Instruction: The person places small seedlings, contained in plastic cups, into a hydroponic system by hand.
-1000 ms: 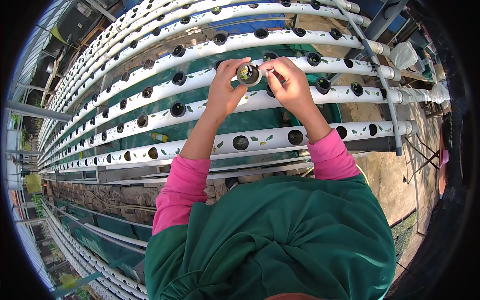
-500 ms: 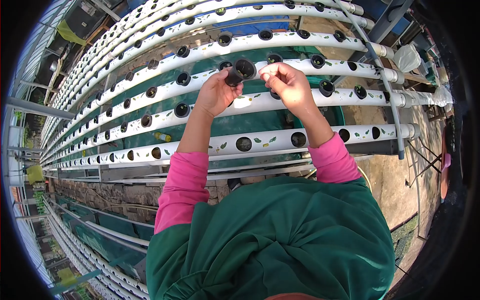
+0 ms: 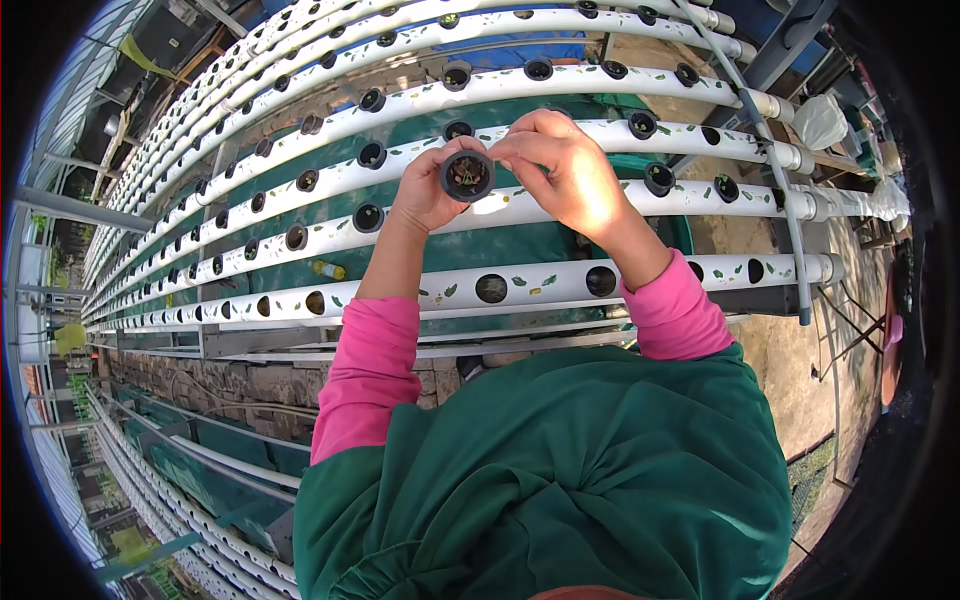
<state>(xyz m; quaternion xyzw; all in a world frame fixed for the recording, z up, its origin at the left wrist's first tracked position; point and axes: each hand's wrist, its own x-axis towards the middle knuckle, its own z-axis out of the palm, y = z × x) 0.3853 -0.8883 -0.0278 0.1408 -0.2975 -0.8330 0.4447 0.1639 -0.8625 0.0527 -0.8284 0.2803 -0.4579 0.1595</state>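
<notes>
My left hand (image 3: 425,192) holds a small black net pot (image 3: 467,176) by its side, its opening turned up toward me. Small reddish and green seedlings show inside the pot. At the pot's right rim is my right hand (image 3: 565,170), thumb and fingertips drawn together; whether something small is between them is too small to tell. Beneath both hands runs a white pipe (image 3: 420,210) with round holes, some holding black pots.
More white pipes with potted plants stretch to the left and back. A nearer pipe (image 3: 540,288) has uncovered holes. A grey crossbar (image 3: 780,190) and a clear plastic bag (image 3: 820,122) stand at the right. A yellow bottle (image 3: 328,270) lies below the pipes.
The pot in my left hand has moved slightly down and left and tipped so its opening faces me. My right hand has turned and come to its rim.
</notes>
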